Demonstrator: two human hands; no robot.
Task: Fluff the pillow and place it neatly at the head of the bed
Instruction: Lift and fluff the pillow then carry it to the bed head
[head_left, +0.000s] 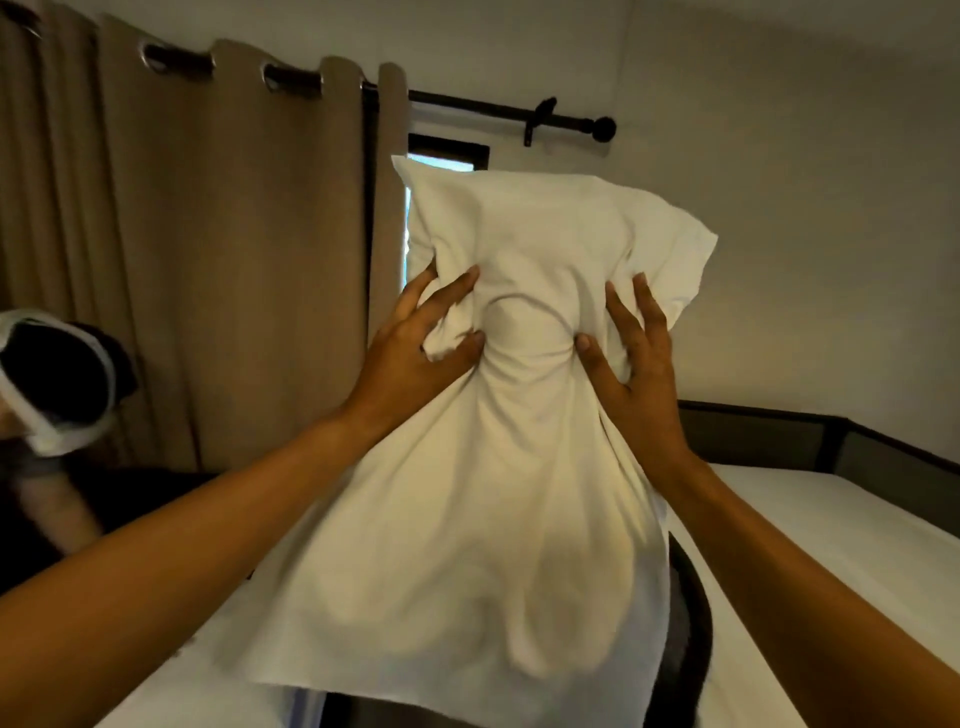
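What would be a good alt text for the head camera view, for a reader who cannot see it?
Two bare hands, left hand and right hand, hold a soft white fabric pillow upright in the air, squeezing its middle. Beige curtains hang behind; a white bed lies below.

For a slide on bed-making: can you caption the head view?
Both hands, left hand and right hand, squeeze a white pillow held upright above the bed.

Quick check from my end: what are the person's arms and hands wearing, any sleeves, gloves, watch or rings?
Both arms are bare as far as the picture shows, with no sleeve edge visible. The left hand and right hand have no gloves. No watch, band or ring shows on either wrist or on the fingers that can be seen. The nails look short and unpainted.
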